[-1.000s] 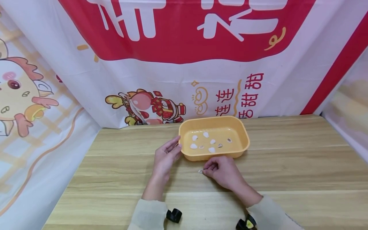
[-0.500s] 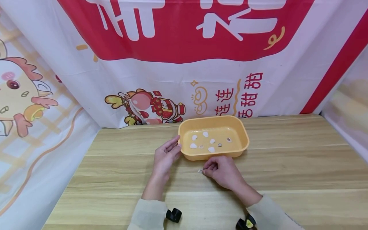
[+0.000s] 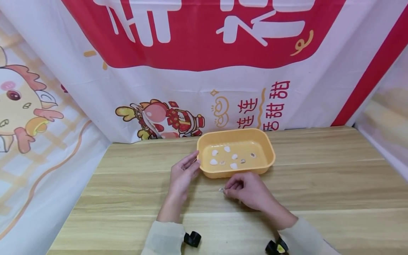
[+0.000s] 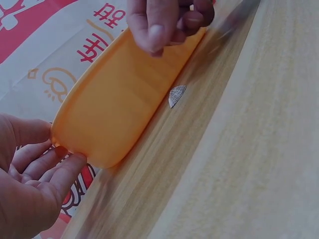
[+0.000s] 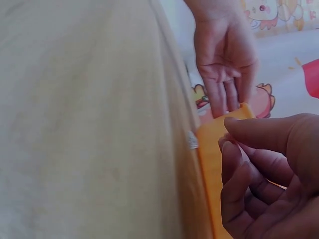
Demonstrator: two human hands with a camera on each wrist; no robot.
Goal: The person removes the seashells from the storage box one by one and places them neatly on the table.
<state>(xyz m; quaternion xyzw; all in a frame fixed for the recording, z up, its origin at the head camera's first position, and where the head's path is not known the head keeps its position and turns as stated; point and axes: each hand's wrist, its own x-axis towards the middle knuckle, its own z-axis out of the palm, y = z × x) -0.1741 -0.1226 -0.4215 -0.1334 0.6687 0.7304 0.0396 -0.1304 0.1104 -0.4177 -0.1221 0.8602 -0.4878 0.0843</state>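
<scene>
A small striped seashell lies on the table in front of the tray's near wall. My right hand is above the table at that shell, its fingers curled and its thumb tip close to the index fingertip. In the left wrist view a gap separates the shell from these fingers, and nothing shows held between them. My left hand touches the left end of the yellow plastic tray with its fingertips, the fingers mostly straight. Inside the tray lie several seashells, some white, some small and brownish.
The wooden table carries the tray near its back edge. Behind it hangs a white and red printed cloth, with more printed cloth at the left side. Black wrist cameras sit at both sleeves.
My right forearm and wrist have shifted slightly to the right, while the fingertips stay near the shell. The left hand, the tray and the shells keep their places.
</scene>
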